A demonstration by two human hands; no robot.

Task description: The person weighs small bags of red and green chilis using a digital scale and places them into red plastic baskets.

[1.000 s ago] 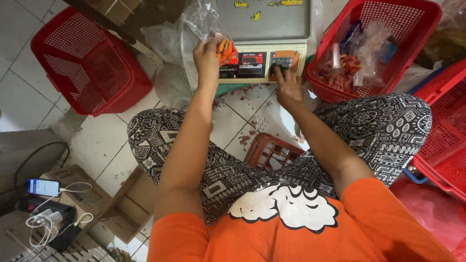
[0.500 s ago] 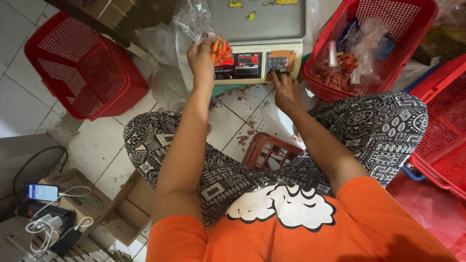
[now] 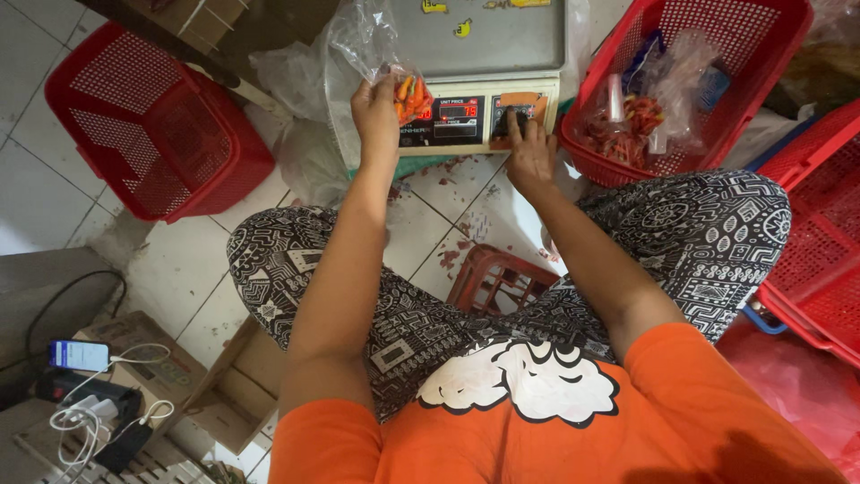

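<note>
My left hand (image 3: 376, 112) holds up a clear plastic bag of small orange and red chillies (image 3: 410, 95), just in front of the digital weighing scale (image 3: 484, 40). The bag's loose top rises above my fingers. My right hand (image 3: 528, 152) rests on the scale's front panel with a finger pressed on its keypad (image 3: 524, 109). The red display sits between my two hands. The scale's steel platter is bare.
A red basket (image 3: 788, 54) at the right holds clear bags of chillies. Another red basket (image 3: 152, 125) stands at the left, a third at the far right edge (image 3: 815, 224). A small red stool (image 3: 493, 282) sits between my knees. A phone with cables (image 3: 81, 356) lies bottom left.
The view shifted a little. My left hand still holds the bag by the display, and my right hand has moved up from below the scale onto the keypad.
</note>
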